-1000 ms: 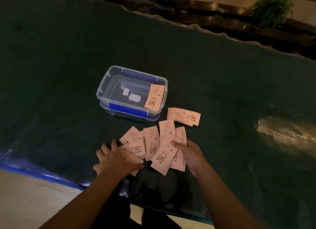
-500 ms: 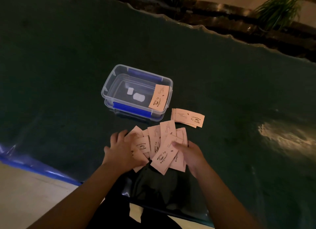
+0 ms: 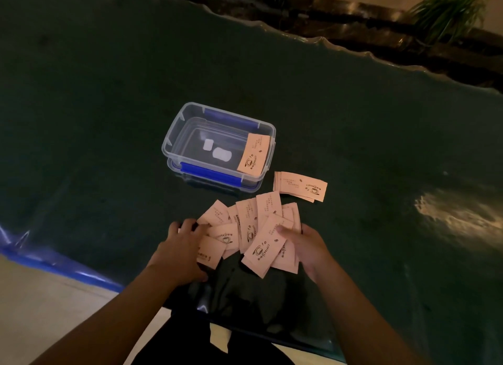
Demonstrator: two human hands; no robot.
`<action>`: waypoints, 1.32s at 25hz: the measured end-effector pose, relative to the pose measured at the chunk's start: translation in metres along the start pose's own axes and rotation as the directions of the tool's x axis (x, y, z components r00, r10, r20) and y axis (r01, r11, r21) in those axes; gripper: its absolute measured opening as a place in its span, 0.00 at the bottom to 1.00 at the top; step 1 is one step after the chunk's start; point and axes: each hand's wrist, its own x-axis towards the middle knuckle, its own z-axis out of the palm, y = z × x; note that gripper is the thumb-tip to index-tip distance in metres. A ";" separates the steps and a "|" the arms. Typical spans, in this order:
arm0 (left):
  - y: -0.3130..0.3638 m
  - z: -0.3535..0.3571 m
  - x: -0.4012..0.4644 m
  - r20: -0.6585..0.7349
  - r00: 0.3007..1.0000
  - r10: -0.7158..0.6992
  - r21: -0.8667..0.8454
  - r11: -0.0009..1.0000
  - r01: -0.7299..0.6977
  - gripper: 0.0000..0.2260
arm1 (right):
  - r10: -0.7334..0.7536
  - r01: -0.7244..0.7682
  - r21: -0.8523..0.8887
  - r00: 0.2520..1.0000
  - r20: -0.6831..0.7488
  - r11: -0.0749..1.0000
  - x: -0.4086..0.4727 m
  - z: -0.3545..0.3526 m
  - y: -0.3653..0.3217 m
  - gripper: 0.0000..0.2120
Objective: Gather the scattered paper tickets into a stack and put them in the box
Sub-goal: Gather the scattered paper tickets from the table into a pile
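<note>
Several pink paper tickets [image 3: 246, 223] with a coffee-cup print lie fanned out on the dark green tabletop near its front edge. My left hand [image 3: 181, 250] rests palm down on the left end of the fan, a ticket under its thumb. My right hand [image 3: 307, 246] grips a few overlapping tickets at the right end, thumb on top. A small neat stack of tickets [image 3: 300, 186] lies apart, right of the clear plastic box [image 3: 174, 138]. One ticket [image 3: 254, 153] leans inside the box against its right wall.
The box has blue clip handles and sits on a matching lid. A blue plastic strip [image 3: 57, 264] runs along the table's front left edge. Potted plants [image 3: 446, 8] and a dark ledge stand beyond the far edge. A bright reflection [image 3: 460, 220] marks the tabletop at right.
My left hand slid right and forward, pushing the left tickets in toward the pile. My right hand has kept its grip on the right-hand tickets.
</note>
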 end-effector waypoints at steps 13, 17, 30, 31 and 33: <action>0.022 -0.018 0.026 -0.091 0.966 0.242 0.129 0.965 -0.229 0.34 | 0.010 -0.009 -0.051 1.000 0.021 0.999 -0.004 0.003 0.002 0.10; 0.027 -0.016 0.030 -0.245 0.942 0.230 0.036 0.973 -0.228 0.39 | 0.023 -0.023 -0.043 1.000 -0.003 0.999 -0.005 0.000 0.007 0.09; 0.068 -0.001 0.032 -0.029 0.953 -0.302 -0.713 0.674 0.192 0.25 | -0.110 0.101 -0.098 0.989 -0.100 0.990 -0.007 0.021 0.010 0.05; 0.071 -0.001 0.034 -0.032 0.953 -0.301 -0.708 0.680 0.192 0.26 | -0.119 0.107 -0.116 0.987 -0.107 0.987 -0.007 0.021 0.010 0.05; 0.076 -0.001 0.037 -0.042 0.957 -0.287 -0.727 0.666 0.168 0.29 | -0.128 0.113 -0.135 0.985 -0.112 0.984 -0.006 0.020 0.010 0.04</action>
